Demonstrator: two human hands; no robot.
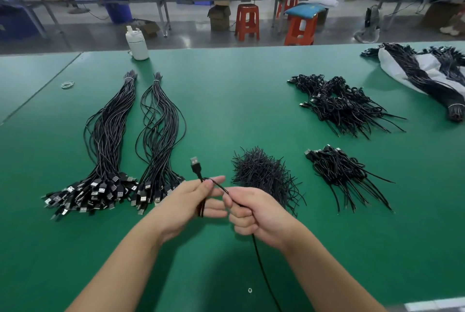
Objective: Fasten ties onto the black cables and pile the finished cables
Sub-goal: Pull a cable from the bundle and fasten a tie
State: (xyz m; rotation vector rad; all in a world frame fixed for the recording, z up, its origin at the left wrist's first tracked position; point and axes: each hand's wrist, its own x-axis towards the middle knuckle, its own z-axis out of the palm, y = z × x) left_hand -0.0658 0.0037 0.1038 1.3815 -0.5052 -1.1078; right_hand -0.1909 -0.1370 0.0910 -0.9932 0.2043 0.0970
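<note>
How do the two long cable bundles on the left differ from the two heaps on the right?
The left bundles lie stretched out straight, banded at the far end, plugs fanned toward the person. The right heaps hold cables folded short into loops, piled loosely. All are black cables on the green table.

no readable text, labels or numbers anywhere

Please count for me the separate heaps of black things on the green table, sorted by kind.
Straight cable bundles: 2
Finished cable piles: 2
Heap of ties: 1
Cables on white bag: 1
Total: 6
</note>
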